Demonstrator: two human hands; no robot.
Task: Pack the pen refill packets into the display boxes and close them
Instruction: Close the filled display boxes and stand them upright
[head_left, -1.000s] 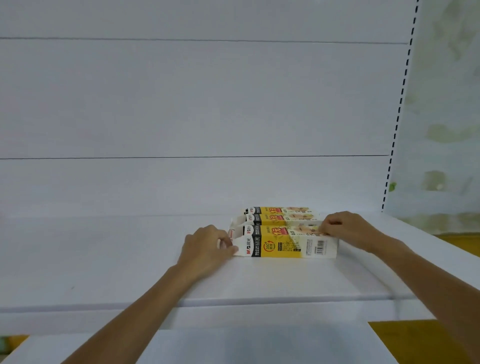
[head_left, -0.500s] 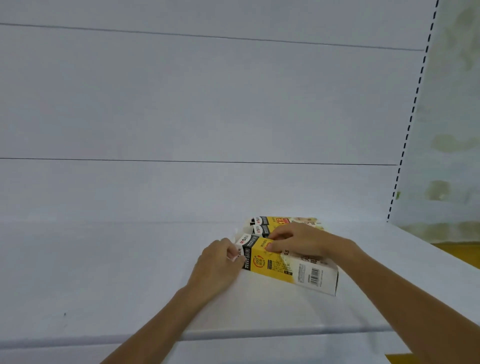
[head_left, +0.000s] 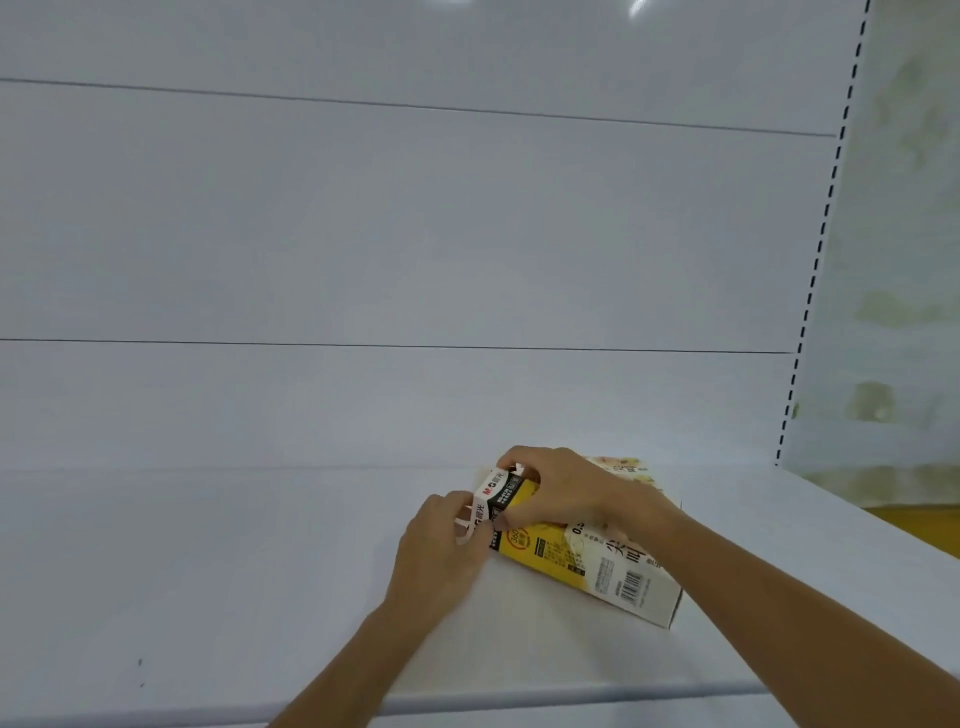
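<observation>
The fingers (head_left: 470, 506) of my left hand (head_left: 441, 551) pinch the white end flap while my right hand (head_left: 563, 491) clamps the long yellow-and-white cardboard display box (head_left: 587, 558), lying on the white shelf (head_left: 208, 571), its long axis running away rightward from that end.

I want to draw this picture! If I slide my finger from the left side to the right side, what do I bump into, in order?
Left hand → white end flap → yellow display box → dashed black line on the back wall. The right hand lies over the box, so it has no clear place.
</observation>
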